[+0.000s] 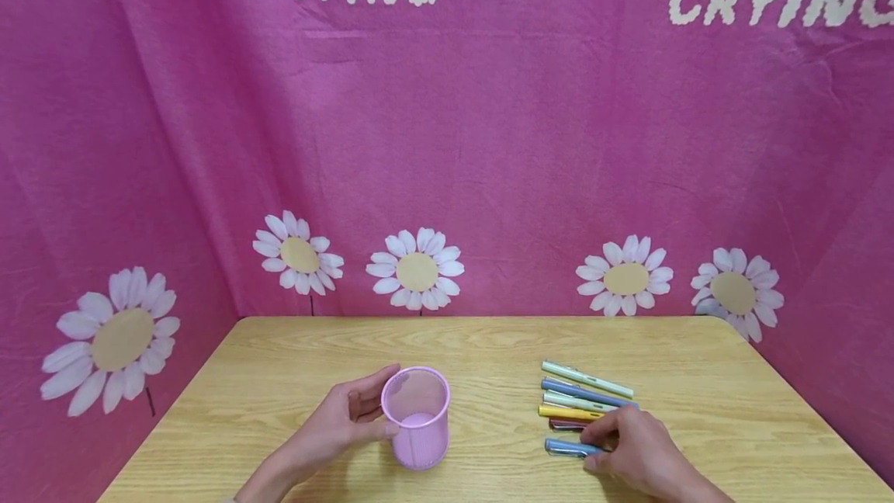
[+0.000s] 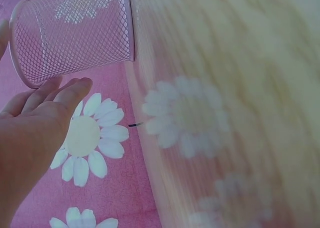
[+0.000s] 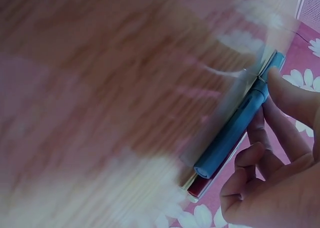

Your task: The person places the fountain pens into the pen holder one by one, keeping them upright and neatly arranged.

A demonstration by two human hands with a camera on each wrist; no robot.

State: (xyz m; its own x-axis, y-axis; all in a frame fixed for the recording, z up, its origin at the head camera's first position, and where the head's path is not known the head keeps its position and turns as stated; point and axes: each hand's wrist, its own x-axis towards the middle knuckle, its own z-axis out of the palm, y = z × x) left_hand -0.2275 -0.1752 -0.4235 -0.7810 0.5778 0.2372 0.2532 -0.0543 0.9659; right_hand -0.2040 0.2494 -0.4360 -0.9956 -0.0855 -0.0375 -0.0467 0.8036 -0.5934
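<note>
My left hand point(image 1: 335, 427) holds a pink mesh pen cup point(image 1: 421, 445) at its rim, thumb on the near side and fingers on the far side. The cup stands upright on the table; its floor shows bare through the mouth. To the right, my right hand point(image 1: 642, 449) pinches the end of a blue pen point(image 1: 569, 448), the nearest of a row of pens. In the right wrist view the thumb lies against this blue pen point(image 3: 232, 123), with fingers on its other side. Just beyond it lies a dark red pen point(image 1: 566, 424), partly hidden by the hand.
Farther back in the row are a yellow pen point(image 1: 567, 412), a pale green pen point(image 1: 573, 400), a darker blue pen point(image 1: 587, 392) and another pale green pen point(image 1: 587, 379). The wooden table point(image 1: 349, 348) meets a pink cloth point(image 1: 517, 177) printed with daisies behind it.
</note>
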